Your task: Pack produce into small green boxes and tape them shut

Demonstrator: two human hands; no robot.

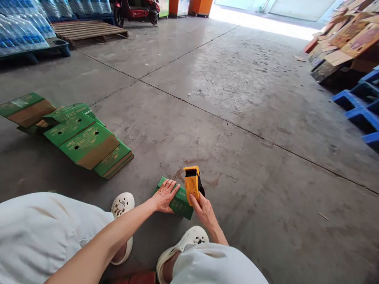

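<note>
A small green cardboard box [181, 205] with printed characters lies on the concrete floor between my feet. My left hand [166, 196] is laid over its left part, fingers across the top and thumb on the near side, holding it. My right hand [204, 211] is closed around a yellow and black tape dispenser [192, 183], held upright at the box's right end. Whether the dispenser touches the box I cannot tell. The tape roll itself is hidden from this side.
Flattened green cartons [85, 138] lie at the left. A wooden pallet [89, 30] and wrapped bottles [22, 33] stand farther back, near a red scooter [136, 12]. Stacked cardboard [349, 47] and blue pallets [363, 108] line the right. My white clogs [122, 205] flank the box.
</note>
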